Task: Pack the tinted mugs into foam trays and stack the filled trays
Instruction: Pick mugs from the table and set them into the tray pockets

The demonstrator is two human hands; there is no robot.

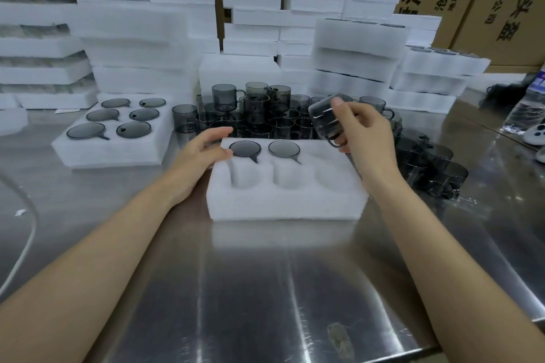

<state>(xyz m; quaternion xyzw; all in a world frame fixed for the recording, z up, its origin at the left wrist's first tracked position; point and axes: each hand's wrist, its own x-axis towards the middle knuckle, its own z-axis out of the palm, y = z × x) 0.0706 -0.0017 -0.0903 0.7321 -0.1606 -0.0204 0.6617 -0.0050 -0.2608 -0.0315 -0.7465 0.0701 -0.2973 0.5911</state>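
Note:
A white foam tray [283, 200] lies in front of me on the steel table. Two grey tinted mugs [244, 148] sit in its back-row pockets; the other pockets hold nothing. My right hand [365, 135] grips another tinted mug [323, 116], tilted, above the tray's back right corner. My left hand [206, 147] rests with relaxed fingers on the tray's back left corner, beside the first mug. A crowd of loose tinted mugs [253, 115] stands behind the tray. A filled foam tray [112, 150] with several mugs sits to the left.
Stacks of white foam trays [356, 59] fill the back of the table, with cardboard boxes [483, 3] behind on the right. More mugs [436, 174] lie to the right of the tray. A water bottle [528, 109] and a white controller [538, 135] are at far right.

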